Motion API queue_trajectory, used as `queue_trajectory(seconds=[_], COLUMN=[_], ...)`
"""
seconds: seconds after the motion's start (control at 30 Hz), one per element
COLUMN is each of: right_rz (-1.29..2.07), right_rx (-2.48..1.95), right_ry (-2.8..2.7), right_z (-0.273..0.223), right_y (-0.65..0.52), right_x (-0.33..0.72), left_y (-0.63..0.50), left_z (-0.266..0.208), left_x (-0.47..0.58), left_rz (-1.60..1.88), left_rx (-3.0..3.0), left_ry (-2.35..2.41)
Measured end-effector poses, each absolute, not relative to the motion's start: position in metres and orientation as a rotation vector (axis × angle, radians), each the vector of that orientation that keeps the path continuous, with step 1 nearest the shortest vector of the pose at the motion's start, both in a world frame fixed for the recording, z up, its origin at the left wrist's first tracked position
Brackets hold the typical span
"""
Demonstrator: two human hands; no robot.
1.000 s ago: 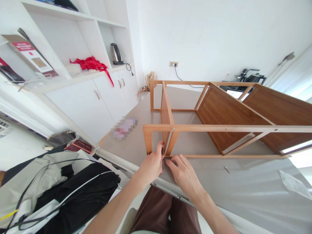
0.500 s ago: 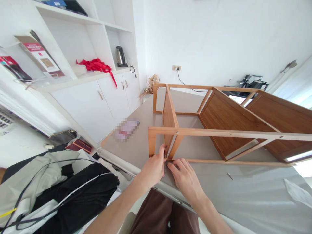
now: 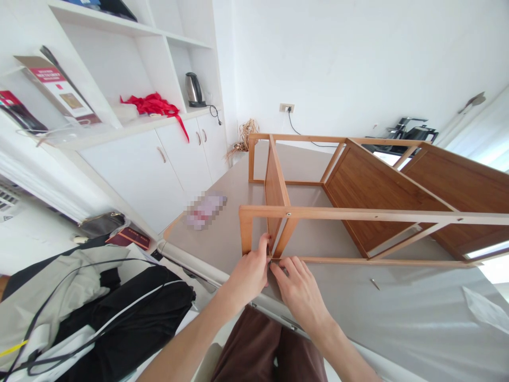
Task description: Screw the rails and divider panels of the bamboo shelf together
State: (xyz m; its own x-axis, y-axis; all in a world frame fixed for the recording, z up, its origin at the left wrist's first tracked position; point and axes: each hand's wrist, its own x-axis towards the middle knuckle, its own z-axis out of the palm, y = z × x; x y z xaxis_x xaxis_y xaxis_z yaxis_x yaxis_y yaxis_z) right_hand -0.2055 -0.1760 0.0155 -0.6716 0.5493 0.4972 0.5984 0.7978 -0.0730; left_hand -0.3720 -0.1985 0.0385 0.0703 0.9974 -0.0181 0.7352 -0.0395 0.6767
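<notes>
A wooden shelf rack (image 3: 374, 214) lies on its side on the grey table, its brown shelf panels standing on edge. My left hand (image 3: 253, 268) is closed around the rack's near lower rail at the left end, thumb up against the leftmost shelf panel (image 3: 276, 178). Close beside it, my right hand (image 3: 298, 281) has thumb and fingers curled together at the outside of that same joint. Something small and dark shows at its fingertips, too small to make out. A small metal screw-like piece (image 3: 375, 284) lies on the table to the right.
The grey table (image 3: 397, 318) carries a clear plastic bag (image 3: 483, 307) at right and a blurred packet (image 3: 205, 211) at left. Black clothing (image 3: 151, 302) and cables are heaped left of me. White cabinets (image 3: 131, 154) stand behind, with a kettle (image 3: 194, 90) on a shelf.
The view has shifted very slightly. Both hands stay at the same joint, with only a tiny movement of the right hand's fingers.
</notes>
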Motion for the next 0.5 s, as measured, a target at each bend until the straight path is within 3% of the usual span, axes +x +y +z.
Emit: queue_trajectory(seconds=[0.5], right_rz=[-0.275], right_rx=[-0.917], right_ry=[-2.480], right_z=[0.018], right_y=[-0.189], right_x=[-0.215], left_y=[-0.200], left_z=[0.048], left_x=[-0.371], left_rz=[0.629], left_rx=[1.823], left_ry=[1.715])
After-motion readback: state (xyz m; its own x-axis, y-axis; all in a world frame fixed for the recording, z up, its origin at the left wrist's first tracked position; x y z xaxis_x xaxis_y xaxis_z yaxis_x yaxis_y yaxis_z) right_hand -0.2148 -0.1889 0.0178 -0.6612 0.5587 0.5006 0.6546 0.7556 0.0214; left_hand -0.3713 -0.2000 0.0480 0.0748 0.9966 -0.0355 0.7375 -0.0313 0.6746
